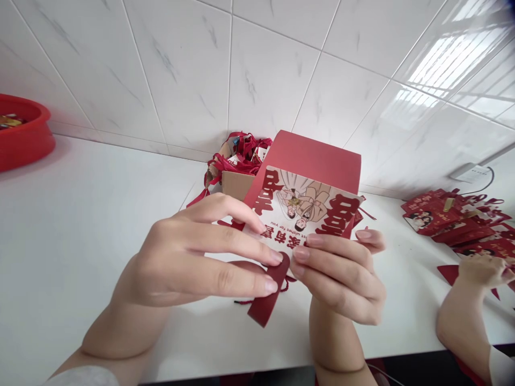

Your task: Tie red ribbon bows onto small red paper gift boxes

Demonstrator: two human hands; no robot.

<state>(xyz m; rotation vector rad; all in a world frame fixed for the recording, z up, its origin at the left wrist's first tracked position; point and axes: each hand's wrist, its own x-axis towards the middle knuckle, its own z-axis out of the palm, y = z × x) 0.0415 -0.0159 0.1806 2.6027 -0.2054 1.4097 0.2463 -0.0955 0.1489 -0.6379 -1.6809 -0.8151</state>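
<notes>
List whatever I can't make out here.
Head view: some of the lettering on the red printed packet, covered by the right hand.
Head view: the cardboard box's right side, behind the packet.
Head view: the rest of the red basin, cut off by the left edge.
Head view: the pile of red packages' full count, overlapping and cut off by the right edge.

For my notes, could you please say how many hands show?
3: the left hand and right hand on the printed card, a co-worker's hand at far right; others may be hidden.

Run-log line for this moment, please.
left hand: on dark red strip | right hand: gripping printed red packaging | behind: carton with red ribbons | right side: co-worker's hand
</notes>
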